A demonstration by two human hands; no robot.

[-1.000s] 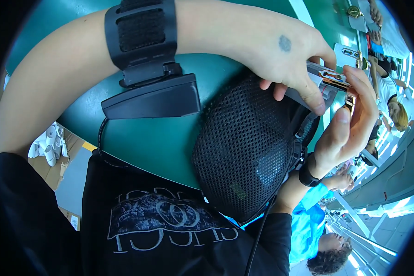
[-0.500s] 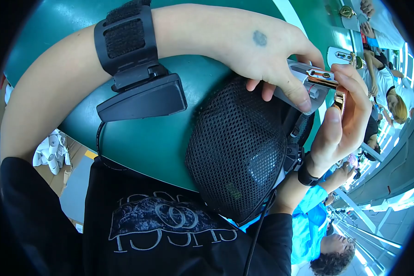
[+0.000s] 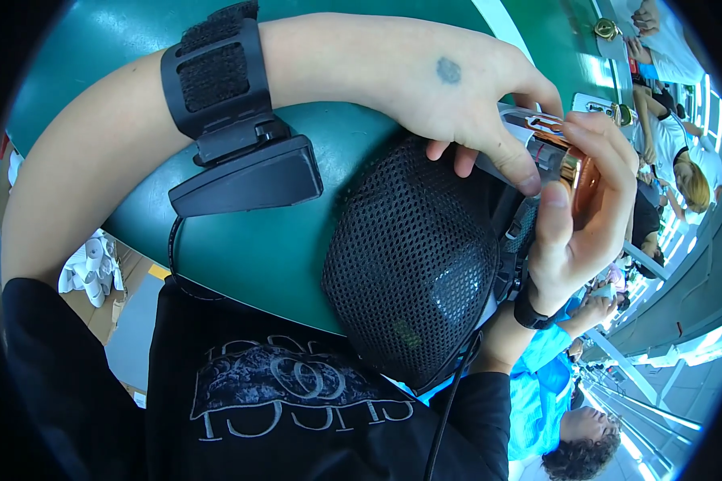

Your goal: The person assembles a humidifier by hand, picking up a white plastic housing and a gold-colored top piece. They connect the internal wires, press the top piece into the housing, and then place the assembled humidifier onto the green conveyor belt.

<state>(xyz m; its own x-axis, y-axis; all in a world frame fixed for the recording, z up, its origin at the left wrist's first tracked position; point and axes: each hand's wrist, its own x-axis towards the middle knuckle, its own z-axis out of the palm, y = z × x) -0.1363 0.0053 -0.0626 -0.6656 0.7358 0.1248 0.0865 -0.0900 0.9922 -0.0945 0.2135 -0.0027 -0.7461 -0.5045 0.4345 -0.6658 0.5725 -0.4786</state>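
My left hand point(image 3: 473, 100) reaches across from the left, its thumb and fingers closed round a clear and pale grey plastic housing point(image 3: 547, 156). Copper-coloured trim with a slot shows along the housing's upper edge. From the lower right comes my right hand point(image 3: 582, 216), its fingers curled round a shiny copper-coloured shell point(image 3: 589, 186). The shell is pressed up to the open end of the housing, and the thumb touches its near rim. Inside the housing a bit of red and white shows; fingers hide the rest.
A black mesh-covered object point(image 3: 413, 264) bulges just below my hands, over the green table point(image 3: 241, 256). A black strapped device point(image 3: 249, 172) with a cable sits on my left wrist. Gold-coloured round parts point(image 3: 607, 30) lie near co-workers at right. A person in blue point(image 3: 537, 409) is close by.
My right hand has moved left and turned, bringing the copper-coloured shell in against the housing. The left hand has barely shifted.
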